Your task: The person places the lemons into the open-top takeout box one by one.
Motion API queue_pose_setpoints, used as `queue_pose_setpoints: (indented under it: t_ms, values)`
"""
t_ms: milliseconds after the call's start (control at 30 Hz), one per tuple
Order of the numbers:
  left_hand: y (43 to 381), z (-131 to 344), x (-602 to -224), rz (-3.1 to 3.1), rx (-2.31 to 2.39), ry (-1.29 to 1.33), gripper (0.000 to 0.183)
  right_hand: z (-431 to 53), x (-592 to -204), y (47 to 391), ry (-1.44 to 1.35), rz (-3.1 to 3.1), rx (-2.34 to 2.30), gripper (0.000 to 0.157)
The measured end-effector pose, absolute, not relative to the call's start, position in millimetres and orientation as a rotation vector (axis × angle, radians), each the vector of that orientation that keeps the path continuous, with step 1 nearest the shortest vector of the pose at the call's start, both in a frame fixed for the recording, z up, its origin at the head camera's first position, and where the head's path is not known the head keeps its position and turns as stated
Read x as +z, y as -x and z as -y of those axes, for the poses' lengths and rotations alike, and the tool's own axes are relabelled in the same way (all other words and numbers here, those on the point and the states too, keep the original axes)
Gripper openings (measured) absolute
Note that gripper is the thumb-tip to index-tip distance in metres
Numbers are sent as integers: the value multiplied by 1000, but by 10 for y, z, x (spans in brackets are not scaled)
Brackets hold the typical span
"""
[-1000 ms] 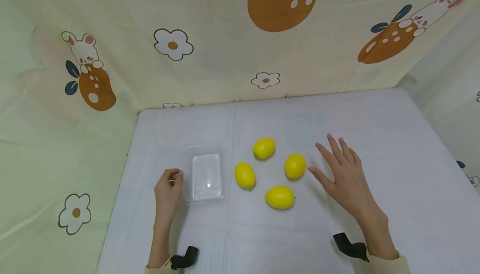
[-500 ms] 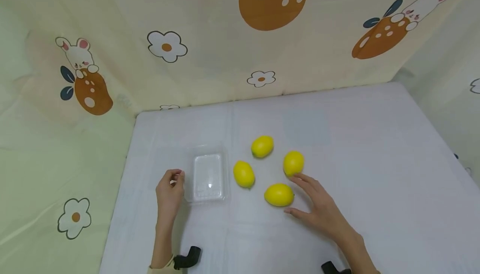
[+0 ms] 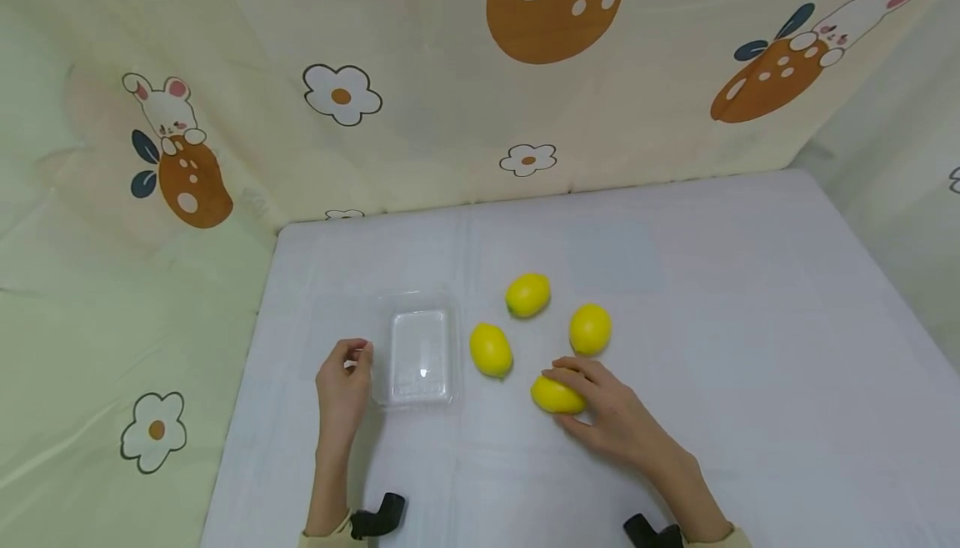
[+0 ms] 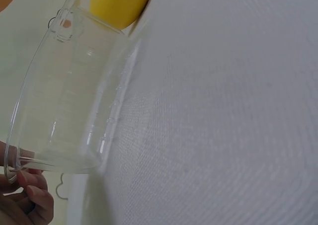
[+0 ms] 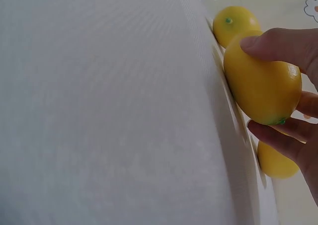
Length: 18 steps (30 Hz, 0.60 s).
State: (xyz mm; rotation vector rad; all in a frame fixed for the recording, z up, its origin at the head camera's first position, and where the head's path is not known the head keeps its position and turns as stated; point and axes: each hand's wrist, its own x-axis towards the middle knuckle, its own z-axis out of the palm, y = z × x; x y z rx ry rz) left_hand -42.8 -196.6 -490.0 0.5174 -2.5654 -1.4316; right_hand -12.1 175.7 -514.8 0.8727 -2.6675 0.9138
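**Right hand went from reaching to gripping the nearest lemon**

The right hand (image 3: 615,416) had been spread to the right of the fruit a second earlier, then poised with thumb and fingers apart around the near lemon (image 3: 553,396). Now it gripped that lemon: the thumb lay on the side toward the person, the fingers curved over the other, and the lemon's left end showed past them. Whether it had left the white table (image 3: 720,306) could not be told.

The left hand (image 3: 343,389) had hardly altered. It pinched the rim of the clear plastic container (image 3: 422,348), which stood upright just to that hand's right.

The other three lemons had stayed put. The right lemon (image 3: 590,329) lay just beyond the right hand's fingers; the far lemon (image 3: 528,295) was farther off, beyond and to the left of that hand; the left lemon (image 3: 491,350) lay to the right hand's left, between it and the container.

For the work in hand, this looked like the turn from approach to hold: one lemon was in the right hand's control, three were loose, and all four were outside the container. The left hand's pinch seemed enough to steady the container, while the right lemon, so near the gripping fingers, appeared easy to knock.
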Motion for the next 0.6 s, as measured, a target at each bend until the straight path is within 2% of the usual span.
queue_pose_setpoints:
  t_ms: [600]
  values:
    - [444, 1964, -4892, 2580, -1414, -536, 16, -1749, -5157, 128, -883, 2630, 952, 64]
